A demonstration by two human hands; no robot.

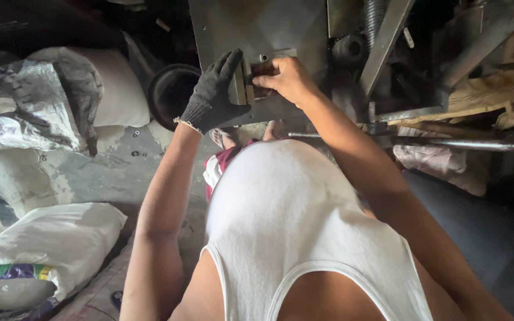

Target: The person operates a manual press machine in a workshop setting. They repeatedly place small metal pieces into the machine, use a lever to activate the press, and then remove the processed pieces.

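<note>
The scene is crowded on the left by filled white sacks (43,244) and crumpled grey bags (37,101) laid on the stained concrete floor (120,172), and a dark round drum opening (171,92) is seen just beside the machine. On the right, a slanted steel bar (388,44), a threaded rod (373,15) and a long horizontal metal rod (465,144) are found close to the working spot, so little free room is left there; more open floor is left on the left side, between the sacks and the person's legs. A small metal block (251,80) is set against the grey steel plate (257,30) of the machine, near the plate's lower edge. The left hand (212,95), covered by a dark knitted glove, is wrapped around the block's left side, its grip closed on it. The bare right hand (290,77) is pressed on the block's right side, fingers curled over it from above, so the block is held between both hands.
</note>
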